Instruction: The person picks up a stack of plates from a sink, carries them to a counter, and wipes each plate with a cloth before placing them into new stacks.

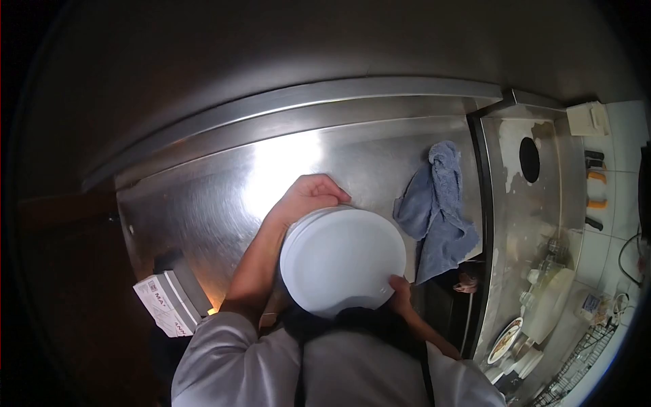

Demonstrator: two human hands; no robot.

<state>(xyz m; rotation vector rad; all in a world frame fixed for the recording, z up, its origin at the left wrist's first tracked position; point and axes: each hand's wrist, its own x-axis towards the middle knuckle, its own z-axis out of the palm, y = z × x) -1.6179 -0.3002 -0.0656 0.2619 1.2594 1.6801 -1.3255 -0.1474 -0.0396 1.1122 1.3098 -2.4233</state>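
A stack of round white plates [344, 261] sits close against my body, over the near edge of the steel worktop [203, 197]. The top plate is bare, and the rims of more plates show beneath it on the left. My left hand [314, 193] curls at the far side of the stack, with the forearm running along its left side. Its fingers are bent and partly hidden by the rims. My right hand [401, 293] grips the right rim, thumb on top and fingers out of sight underneath.
A crumpled blue-grey cloth [441, 203] lies right of the plates. Further right, a steel counter [512, 224] holds a plate with food remains [506, 340]. Knives with orange and black handles [597, 188] hang on the tiled wall. A printed box [166, 305] stands at lower left.
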